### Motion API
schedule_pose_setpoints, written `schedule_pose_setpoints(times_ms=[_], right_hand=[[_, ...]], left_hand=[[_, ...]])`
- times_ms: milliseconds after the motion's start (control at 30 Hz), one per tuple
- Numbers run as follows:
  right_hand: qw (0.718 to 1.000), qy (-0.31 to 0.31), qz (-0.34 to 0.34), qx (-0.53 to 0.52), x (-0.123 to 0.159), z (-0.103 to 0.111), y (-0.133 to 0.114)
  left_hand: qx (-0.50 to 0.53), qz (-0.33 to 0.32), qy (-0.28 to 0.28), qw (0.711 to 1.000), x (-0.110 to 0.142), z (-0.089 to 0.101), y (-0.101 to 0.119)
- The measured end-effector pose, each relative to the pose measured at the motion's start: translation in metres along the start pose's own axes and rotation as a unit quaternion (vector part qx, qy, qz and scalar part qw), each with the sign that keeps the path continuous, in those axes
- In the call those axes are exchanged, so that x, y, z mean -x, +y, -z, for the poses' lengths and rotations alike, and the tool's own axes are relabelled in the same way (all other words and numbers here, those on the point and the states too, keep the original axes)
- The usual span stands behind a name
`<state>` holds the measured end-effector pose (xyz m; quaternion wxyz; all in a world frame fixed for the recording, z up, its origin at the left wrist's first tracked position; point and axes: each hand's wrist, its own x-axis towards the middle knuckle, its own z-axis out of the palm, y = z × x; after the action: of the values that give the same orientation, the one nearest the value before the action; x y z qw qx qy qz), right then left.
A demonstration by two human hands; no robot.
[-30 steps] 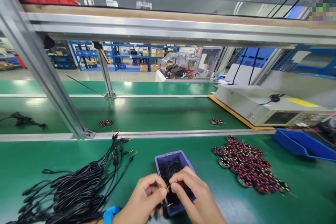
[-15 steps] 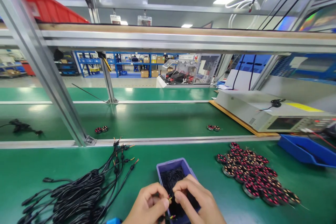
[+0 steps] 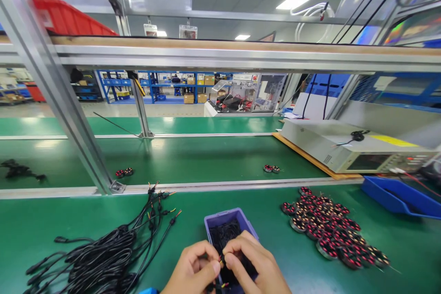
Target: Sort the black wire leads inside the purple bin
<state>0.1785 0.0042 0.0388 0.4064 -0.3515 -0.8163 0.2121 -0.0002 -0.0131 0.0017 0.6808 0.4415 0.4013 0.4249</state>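
My left hand (image 3: 196, 270) pinches the end of a black cable, whose thin coloured wires (image 3: 221, 262) show between thumb and forefinger. Close against it, my right hand (image 3: 257, 264) is closed at the fingertips on a small black piece at the wire tips; its exact kind is too small to make out. Both hands are over the near part of a purple bin (image 3: 223, 215), which holds many thin black pieces (image 3: 225, 234). A second set of coloured wire ends (image 3: 224, 285) shows below my left fingers.
Black cables (image 3: 103, 257) with bared coloured ends lie in a heap at left. Red-and-copper wound motor stators (image 3: 330, 227) cluster at right, near a blue tray (image 3: 399, 197). A grey instrument (image 3: 354, 147) stands behind. A metal upright (image 3: 65, 87) and overhead shelf (image 3: 220, 57) frame the bench.
My right fingertips have moved slightly left, closer to the left hand, and a dark piece now shows at the wire tips. The whole view has shifted a little.
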Motion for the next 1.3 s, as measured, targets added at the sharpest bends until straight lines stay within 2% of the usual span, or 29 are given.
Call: schedule_pose_setpoints(times_ms=[133, 400, 500, 667, 800, 933, 1067, 1167, 1300], right_hand=[[1.000, -0.003, 0.008, 0.023, -0.0005, -0.0004, -0.0003], [0.997, -0.031, 0.070, 0.021, 0.0000, 0.0017, 0.0050], [0.999, -0.013, 0.045, 0.009, 0.0004, 0.0020, 0.0048], [0.998, -0.003, -0.040, -0.043, 0.0003, 0.0047, 0.0000], [0.993, -0.037, -0.069, -0.087, -0.0010, 0.0025, -0.0011], [0.992, -0.012, -0.091, -0.083, -0.0016, 0.0009, -0.0020], [0.994, 0.024, -0.084, -0.070, -0.0021, 0.0018, -0.0035], [0.995, 0.030, -0.056, -0.072, -0.0020, 0.0003, -0.0027], [0.996, 0.029, -0.052, -0.072, -0.0008, -0.0017, -0.0020]], left_hand=[[-0.003, -0.006, 0.004, 1.000, -0.0004, 0.0019, -0.0037], [-0.024, -0.014, 0.021, 0.999, -0.0017, 0.0030, -0.0075], [-0.035, -0.006, 0.016, 0.999, -0.0011, 0.0035, -0.0071], [-0.024, 0.004, -0.004, 1.000, 0.0021, 0.0041, -0.0062], [-0.020, -0.008, -0.002, 1.000, 0.0021, 0.0054, -0.0071], [-0.016, -0.014, -0.007, 1.000, 0.0001, 0.0079, -0.0097], [-0.018, -0.013, -0.021, 1.000, 0.0004, 0.0074, -0.0090], [-0.017, -0.006, -0.016, 1.000, 0.0026, 0.0041, -0.0053], [-0.021, 0.004, -0.017, 1.000, 0.0050, 0.0004, -0.0008]])
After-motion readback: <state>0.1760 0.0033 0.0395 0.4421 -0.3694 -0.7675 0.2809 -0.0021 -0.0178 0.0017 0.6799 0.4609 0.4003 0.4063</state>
